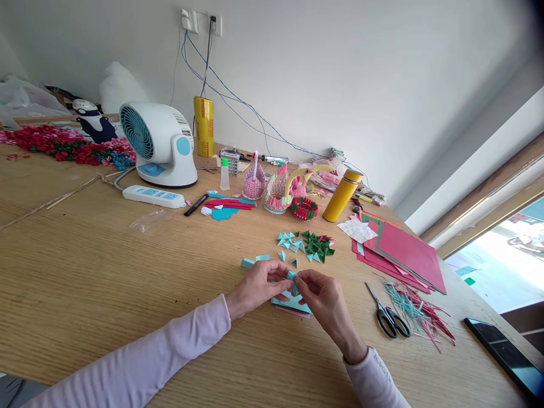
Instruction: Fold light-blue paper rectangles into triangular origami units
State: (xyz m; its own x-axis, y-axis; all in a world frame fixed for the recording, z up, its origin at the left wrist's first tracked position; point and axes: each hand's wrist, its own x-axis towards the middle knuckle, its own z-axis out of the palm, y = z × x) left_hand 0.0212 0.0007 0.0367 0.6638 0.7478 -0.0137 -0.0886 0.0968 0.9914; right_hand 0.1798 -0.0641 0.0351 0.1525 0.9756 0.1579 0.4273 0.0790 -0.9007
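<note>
Between my left hand (266, 282) and my right hand (319, 292) is a small light-blue folded paper piece (293, 276), pinched by the fingertips of both. My fingers hide part of it. Just below lies a stack of light-blue paper (293, 304) with a pink edge showing underneath. Left of the fingers, small light-blue paper strips (249, 263) rest on the table. Beyond my hands lie a loose group of light-blue folded paper triangles (290, 242) and a pile of dark green folded paper triangles (318, 246).
Black-handled scissors (387, 314) lie to the right beside shredded paper strips (419, 309), coloured sheets (408, 252) and a phone (504, 354). Farther back stand a yellow bottle (342, 195), folded-paper swans (280, 190), a red-green paper bowl (305, 209), a white fan (159, 144) and a power strip (153, 196).
</note>
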